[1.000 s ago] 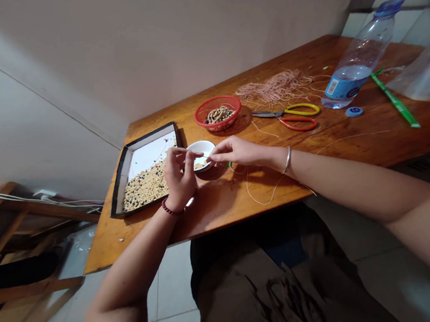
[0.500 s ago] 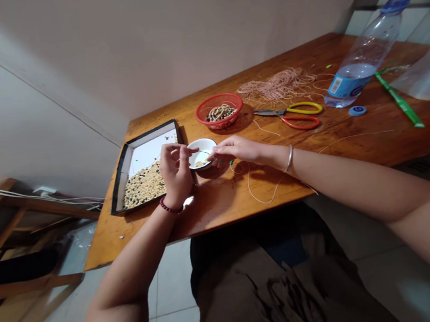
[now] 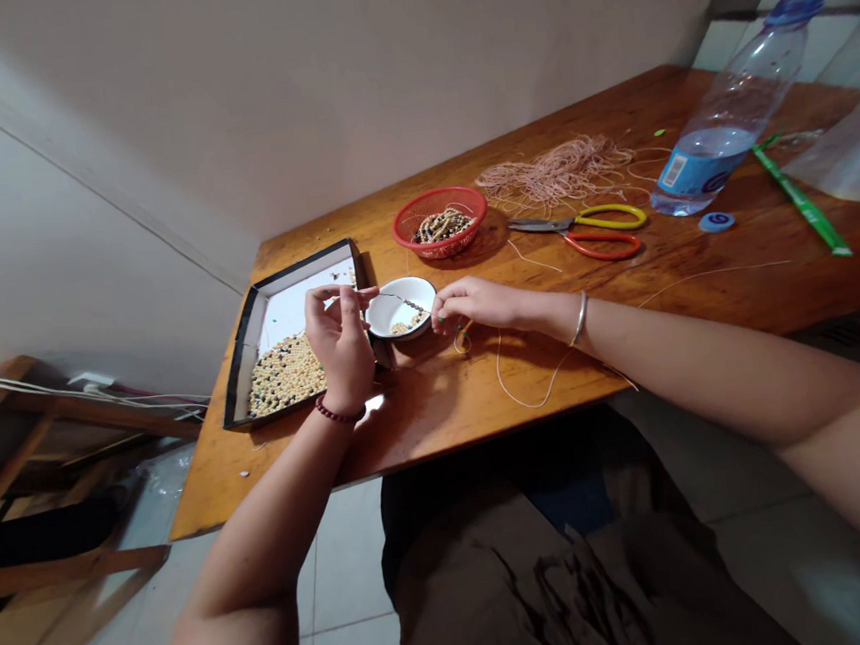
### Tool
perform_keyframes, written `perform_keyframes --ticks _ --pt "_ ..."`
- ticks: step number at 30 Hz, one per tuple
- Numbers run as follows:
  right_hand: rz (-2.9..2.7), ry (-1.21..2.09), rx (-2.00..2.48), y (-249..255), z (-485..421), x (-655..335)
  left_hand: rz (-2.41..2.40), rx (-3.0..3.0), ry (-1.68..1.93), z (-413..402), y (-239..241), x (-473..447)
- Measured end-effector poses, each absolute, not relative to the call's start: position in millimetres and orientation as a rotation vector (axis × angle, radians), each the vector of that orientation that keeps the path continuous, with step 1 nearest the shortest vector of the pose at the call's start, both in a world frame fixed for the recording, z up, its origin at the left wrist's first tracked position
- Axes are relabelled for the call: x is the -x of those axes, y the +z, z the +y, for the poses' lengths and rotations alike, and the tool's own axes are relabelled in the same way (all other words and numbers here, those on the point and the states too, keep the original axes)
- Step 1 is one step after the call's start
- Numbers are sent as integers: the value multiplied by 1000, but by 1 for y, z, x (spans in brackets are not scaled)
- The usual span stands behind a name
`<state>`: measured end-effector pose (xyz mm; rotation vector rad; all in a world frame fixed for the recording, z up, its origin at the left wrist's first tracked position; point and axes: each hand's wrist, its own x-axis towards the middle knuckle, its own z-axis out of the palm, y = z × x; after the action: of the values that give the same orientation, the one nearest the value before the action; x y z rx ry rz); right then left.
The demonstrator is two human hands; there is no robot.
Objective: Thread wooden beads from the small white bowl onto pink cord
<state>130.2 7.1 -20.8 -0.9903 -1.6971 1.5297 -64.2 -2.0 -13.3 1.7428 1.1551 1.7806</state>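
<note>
Two hands are holding one thin string of beads (image 3: 413,305) up over a small white bowl (image 3: 416,286). I am seeing the left hand (image 3: 341,335) pinching the thin dark end, so its grip is closed on it with the thumb and a finger. I am seeing the right hand (image 3: 478,303) pinching the other end, so that grip is closed too. The string is slanting down toward the right hand, and tiny dark beads are sitting on the part near that hand. A few pale beads (image 3: 406,326) are lying in the bowl.

On the left, a black-edged tray (image 3: 299,299) is lying just beside the bowl on the worktop (image 3: 438,417), and a big pile of yellow and dark beads (image 3: 288,373) is filling its near part. Behind the bowl, a red basket (image 3: 445,250) is holding more strung beads (image 3: 443,225). Scissors (image 3: 553,225) with one yellow and one orange handle are lying right of the basket, near a messy heap of pink thread (image 3: 556,171). Farther right, a clear bottle (image 3: 702,163) is standing near a blue cap (image 3: 716,222), and a green stick (image 3: 803,200) is lying past them.
</note>
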Motion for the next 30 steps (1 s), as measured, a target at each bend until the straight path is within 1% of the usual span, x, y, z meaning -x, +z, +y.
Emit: perform_keyframes --ticks 5,9,12,18,23,27,30 --pt "-1698 1588 904 -17 4 -131 1067 -1809 1696 -8 -11 61" --pt "-1866 1445 837 -13 -1 -134 1040 -1825 1679 -10 -11 60" --pt "-1898 1414 884 -13 -4 -136 1059 -1825 1704 -9 -12 60" --pt "-1878 1462 964 -18 1 -135 1163 -1763 1825 -5 -12 62" --pt "-1758 1523 1041 -16 2 -133 1149 -1760 1814 -4 -12 63" --pt "-1746 1523 949 -13 -1 -134 1062 -1792 1748 -7 -13 61" --pt "-1838 1448 867 -15 -1 -134 1020 -1800 1727 -8 -13 60"
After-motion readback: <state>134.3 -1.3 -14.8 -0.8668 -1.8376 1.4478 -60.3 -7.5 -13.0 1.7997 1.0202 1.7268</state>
